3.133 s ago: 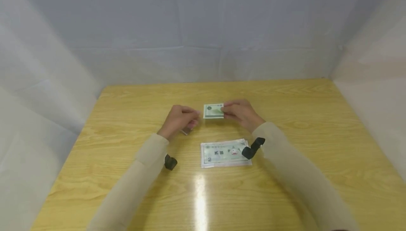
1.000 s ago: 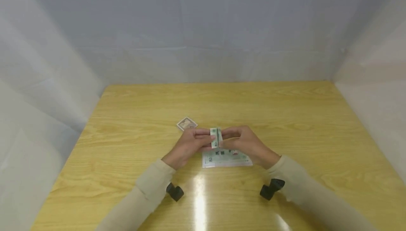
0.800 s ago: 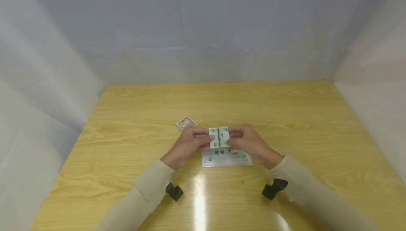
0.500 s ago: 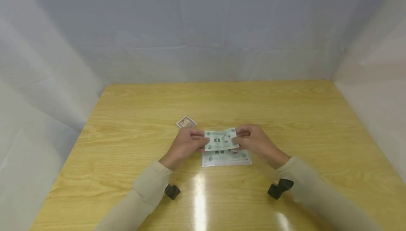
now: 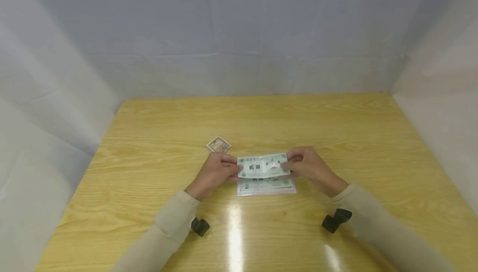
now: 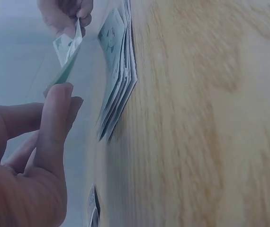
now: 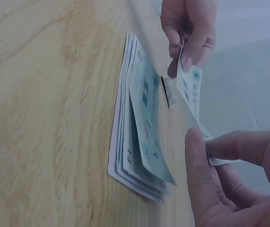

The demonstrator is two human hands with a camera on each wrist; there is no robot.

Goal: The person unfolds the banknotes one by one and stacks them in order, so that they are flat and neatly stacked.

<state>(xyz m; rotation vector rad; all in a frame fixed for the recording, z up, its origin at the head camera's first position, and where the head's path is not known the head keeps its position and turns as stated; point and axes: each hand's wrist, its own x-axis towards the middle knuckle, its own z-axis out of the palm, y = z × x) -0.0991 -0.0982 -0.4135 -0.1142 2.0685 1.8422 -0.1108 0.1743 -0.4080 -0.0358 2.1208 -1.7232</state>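
Note:
A pale green banknote [image 5: 263, 165], marked with a 2 and creased down its middle, is stretched between my two hands. My left hand [image 5: 214, 171] pinches its left end between thumb and fingers, while my right hand [image 5: 313, 169] pinches the right end. Just below and nearer to me lies a stack of similar banknotes [image 5: 266, 188], its far part hidden by the held note. In the right wrist view the held note [image 7: 190, 92] is clear of the stack [image 7: 144, 113], whose top note bows upward.
A small brown, white-bordered folded paper [image 5: 218, 144] lies cornerwise on the wooden table [image 5: 157, 139], just beyond my left hand. Pale cloth [image 5: 239, 73] hangs behind the table and at both sides. Dark wrist cameras [image 5: 200, 226] hang below the sleeves.
My left hand has left the small brown paper. Both hands have brought the folded green banknote nearer, over the stack, and opened it out as my right hand drew away to the right.

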